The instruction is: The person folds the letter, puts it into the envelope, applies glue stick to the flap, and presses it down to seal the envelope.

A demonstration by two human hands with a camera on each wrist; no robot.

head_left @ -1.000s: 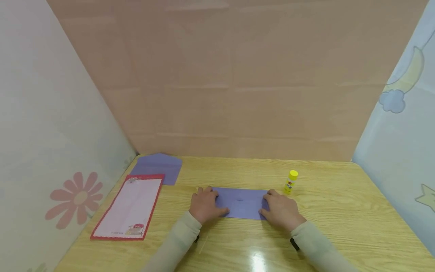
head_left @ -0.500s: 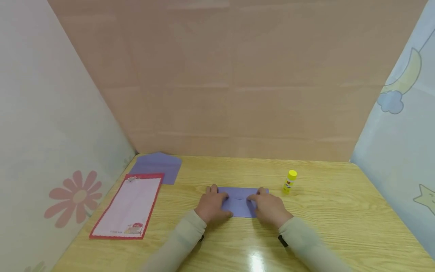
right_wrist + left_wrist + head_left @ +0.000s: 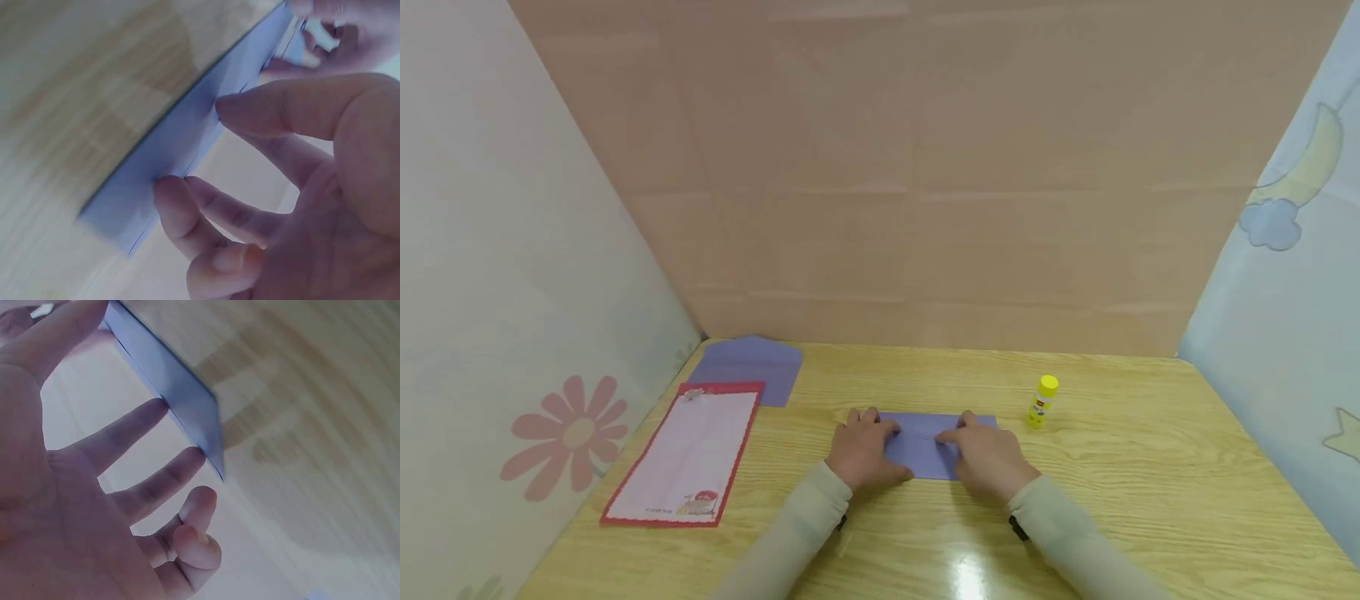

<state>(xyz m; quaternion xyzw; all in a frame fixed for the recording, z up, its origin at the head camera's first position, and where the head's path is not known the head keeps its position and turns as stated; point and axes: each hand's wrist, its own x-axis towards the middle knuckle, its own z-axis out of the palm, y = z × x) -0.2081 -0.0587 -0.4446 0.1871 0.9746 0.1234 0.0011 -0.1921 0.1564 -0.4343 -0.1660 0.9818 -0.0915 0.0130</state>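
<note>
A purple envelope (image 3: pixel 919 460) lies flat on the table with its flap folded down. My left hand (image 3: pixel 861 454) rests on its left end, thumb at the near edge. In the left wrist view, straight index and middle fingertips touch the envelope (image 3: pixel 172 384), while the other two fingers bend inward. My right hand (image 3: pixel 992 460) presses the flap near the middle with its index fingertip. Several right fingertips and the thumb meet the surface of the envelope (image 3: pixel 181 134) in the right wrist view. Both palms hover above the table.
A yellow glue stick (image 3: pixel 1042 402) stands upright behind the right hand. At left lies a red-bordered sheet of letter paper (image 3: pixel 688 454), overlapping a second purple envelope (image 3: pixel 756 367) with its flap raised. A brown paper backdrop (image 3: pixel 910 208) closes off the table's far side.
My right hand has moved left from the envelope's right end onto the flap near its middle. The left hand has slid slightly inward. Glue stick and letter paper stay put.
</note>
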